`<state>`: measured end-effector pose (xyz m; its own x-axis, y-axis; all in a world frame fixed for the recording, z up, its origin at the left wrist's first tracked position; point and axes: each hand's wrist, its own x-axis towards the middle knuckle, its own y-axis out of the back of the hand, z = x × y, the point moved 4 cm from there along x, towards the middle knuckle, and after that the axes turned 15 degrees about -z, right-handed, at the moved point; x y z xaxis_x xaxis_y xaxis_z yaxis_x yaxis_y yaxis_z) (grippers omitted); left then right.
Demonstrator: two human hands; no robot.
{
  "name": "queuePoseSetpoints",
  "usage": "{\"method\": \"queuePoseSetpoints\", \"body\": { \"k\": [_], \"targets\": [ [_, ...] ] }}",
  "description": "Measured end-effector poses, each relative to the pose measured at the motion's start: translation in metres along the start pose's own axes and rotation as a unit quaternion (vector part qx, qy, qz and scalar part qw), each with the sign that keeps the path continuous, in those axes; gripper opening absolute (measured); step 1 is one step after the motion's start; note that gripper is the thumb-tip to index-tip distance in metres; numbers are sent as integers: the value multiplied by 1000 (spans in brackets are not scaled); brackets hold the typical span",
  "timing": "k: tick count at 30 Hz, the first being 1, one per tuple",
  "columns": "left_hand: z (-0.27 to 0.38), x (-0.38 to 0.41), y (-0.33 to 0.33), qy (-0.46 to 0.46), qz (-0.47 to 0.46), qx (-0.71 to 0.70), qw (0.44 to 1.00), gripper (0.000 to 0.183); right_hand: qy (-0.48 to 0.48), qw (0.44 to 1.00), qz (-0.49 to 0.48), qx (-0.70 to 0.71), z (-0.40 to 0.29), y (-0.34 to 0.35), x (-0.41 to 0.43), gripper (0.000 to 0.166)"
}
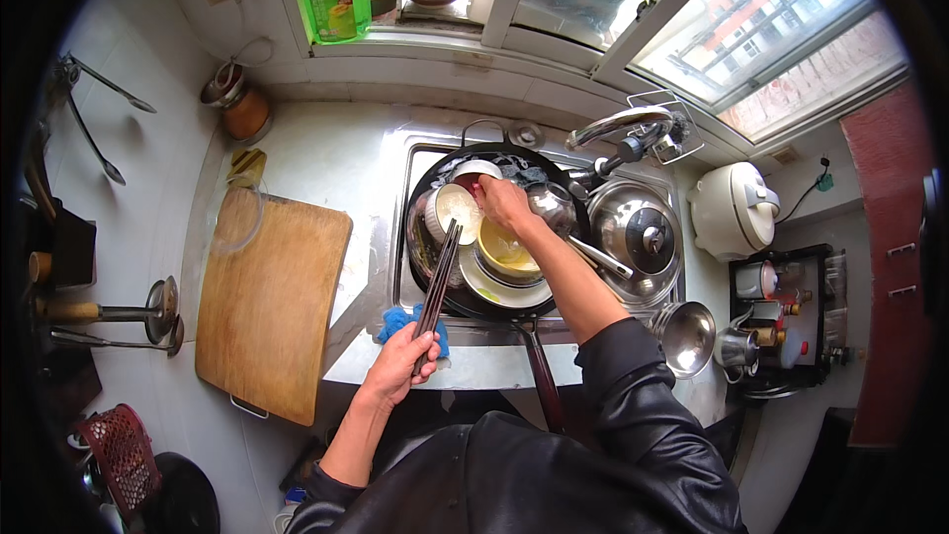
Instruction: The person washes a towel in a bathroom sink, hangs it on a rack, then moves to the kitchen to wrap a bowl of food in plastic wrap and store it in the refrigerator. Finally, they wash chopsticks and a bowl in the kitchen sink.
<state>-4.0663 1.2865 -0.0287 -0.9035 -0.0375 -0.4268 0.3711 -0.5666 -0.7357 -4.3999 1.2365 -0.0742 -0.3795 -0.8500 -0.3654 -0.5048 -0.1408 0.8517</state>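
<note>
A bundle of dark chopsticks is gripped in my left hand, the tips slanting up to a white ribbed bowl. My right hand reaches into a black wok in the sink, its fingers at a white bowl with a reddish inside; whether they grip it cannot be told. Below that hand a yellow bowl rests above a white plate. A steel bowl lies at the wok's right side. Beside the left hand is a blue cloth.
A wooden cutting board lies at the left. Right of the wok are a lidded steel pan, a steel bowl and a white rice cooker. The faucet reaches over the sink's back; the wok's handle points towards me.
</note>
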Motion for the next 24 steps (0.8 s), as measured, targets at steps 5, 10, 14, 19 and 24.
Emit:
{"method": "queuePoseSetpoints", "body": {
  "k": [5, 10, 14, 19, 24],
  "targets": [
    [13, 7, -1, 24, -23, 9, 999, 18, 73, 971, 153, 166, 4, 18, -22, 22],
    [15, 21, 10, 23, -51, -1, 998, 18, 90, 860, 165, 474, 15, 50, -62, 23],
    [23, 28, 6, 22, -57, -7, 998, 15, 129, 807, 205, 538, -5, 75, -81, 23],
    [34, 41, -1, 14, -40, -11, 999, 14, 114, 846, 276, 442, 11, 56, -57, 24],
    [38, 59, -4, 10, 6, 9, 1000, 13, 38, 958, 208, 193, 20, -15, -18, 27]
  ]
}}
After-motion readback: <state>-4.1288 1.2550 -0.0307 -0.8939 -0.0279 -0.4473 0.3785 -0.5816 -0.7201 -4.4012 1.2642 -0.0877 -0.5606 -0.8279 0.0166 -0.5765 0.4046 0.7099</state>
